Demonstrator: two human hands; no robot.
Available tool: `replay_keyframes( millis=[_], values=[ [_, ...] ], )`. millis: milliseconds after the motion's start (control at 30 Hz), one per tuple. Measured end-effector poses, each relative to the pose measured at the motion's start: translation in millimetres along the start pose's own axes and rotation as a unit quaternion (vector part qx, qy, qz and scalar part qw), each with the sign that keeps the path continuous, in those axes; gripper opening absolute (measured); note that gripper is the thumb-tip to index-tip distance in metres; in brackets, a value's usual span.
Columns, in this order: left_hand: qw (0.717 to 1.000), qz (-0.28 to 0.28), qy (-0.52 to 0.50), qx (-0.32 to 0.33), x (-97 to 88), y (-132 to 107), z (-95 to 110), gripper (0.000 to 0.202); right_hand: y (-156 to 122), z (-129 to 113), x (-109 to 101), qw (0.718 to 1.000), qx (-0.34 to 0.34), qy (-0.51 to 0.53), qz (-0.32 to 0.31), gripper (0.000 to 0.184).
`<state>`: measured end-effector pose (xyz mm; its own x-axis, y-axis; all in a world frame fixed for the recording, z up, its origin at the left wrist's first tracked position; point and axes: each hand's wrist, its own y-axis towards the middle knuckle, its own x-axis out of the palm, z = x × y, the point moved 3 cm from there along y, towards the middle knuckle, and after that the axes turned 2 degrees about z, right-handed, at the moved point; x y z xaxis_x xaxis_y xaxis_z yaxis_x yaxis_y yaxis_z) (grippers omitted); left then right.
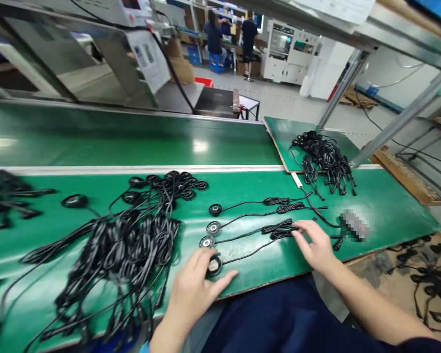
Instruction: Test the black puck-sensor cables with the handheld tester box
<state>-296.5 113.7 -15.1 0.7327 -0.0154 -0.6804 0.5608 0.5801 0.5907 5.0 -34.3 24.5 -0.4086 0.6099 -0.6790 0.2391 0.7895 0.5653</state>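
Several black cables, each ending in a round disc, lie in a row on the green table (250, 196). My left hand (194, 289) rests at the table's near edge, fingers curled around the nearest round disc (214, 265). My right hand (316, 242) lies flat with fingers spread on the bundled coil of a cable (279, 228). Three more discs (213, 227) sit just beyond my left hand, their bundled cords (277, 201) running right.
A big tangled pile of black cables (132, 245) covers the table's left half. Another heap (325, 157) sits on a green board at the back right. A green conveyor belt (132, 137) runs behind. More cables lie on the floor (431, 287). Two people stand far back.
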Motion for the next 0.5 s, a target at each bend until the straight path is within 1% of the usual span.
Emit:
replay_keyframes(
  millis=[67, 133, 200, 267, 333, 433, 500],
  values=[
    [0.999, -0.016, 0.020, 0.027, 3.3, 0.6, 0.4, 0.039, -21.6, 30.0, -27.6, 0.994, 0.034, -0.088, 0.057, 0.019],
    [0.998, -0.006, 0.038, 0.040, 4.0, 1.4, -1.1, 0.029, -42.7, 48.3, -41.1, 0.987, 0.047, -0.129, 0.088, 0.018],
    [0.998, 0.012, 0.054, 0.043, 2.5, 2.6, -3.6, 0.023, -58.3, 55.6, -42.6, 0.983, 0.054, -0.144, 0.100, 0.016],
    [0.995, 0.035, 0.081, 0.036, -0.1, 4.4, -5.7, 0.024, -66.6, 55.8, -37.9, 0.980, 0.063, -0.155, 0.108, 0.014],
    [0.991, 0.056, 0.118, 0.019, -2.1, 6.8, -6.3, 0.026, -68.8, 53.8, -32.5, 0.978, 0.076, -0.160, 0.112, 0.013],
    [0.986, 0.059, 0.156, -0.005, -2.4, 10.1, -4.8, 0.029, -68.5, 52.7, -28.5, 0.975, 0.096, -0.159, 0.120, 0.010],
    [0.983, 0.067, 0.168, -0.008, -4.3, 11.4, -4.5, 0.028, -69.6, 53.1, -28.0, 0.972, 0.109, -0.159, 0.132, 0.010]
  ],
)
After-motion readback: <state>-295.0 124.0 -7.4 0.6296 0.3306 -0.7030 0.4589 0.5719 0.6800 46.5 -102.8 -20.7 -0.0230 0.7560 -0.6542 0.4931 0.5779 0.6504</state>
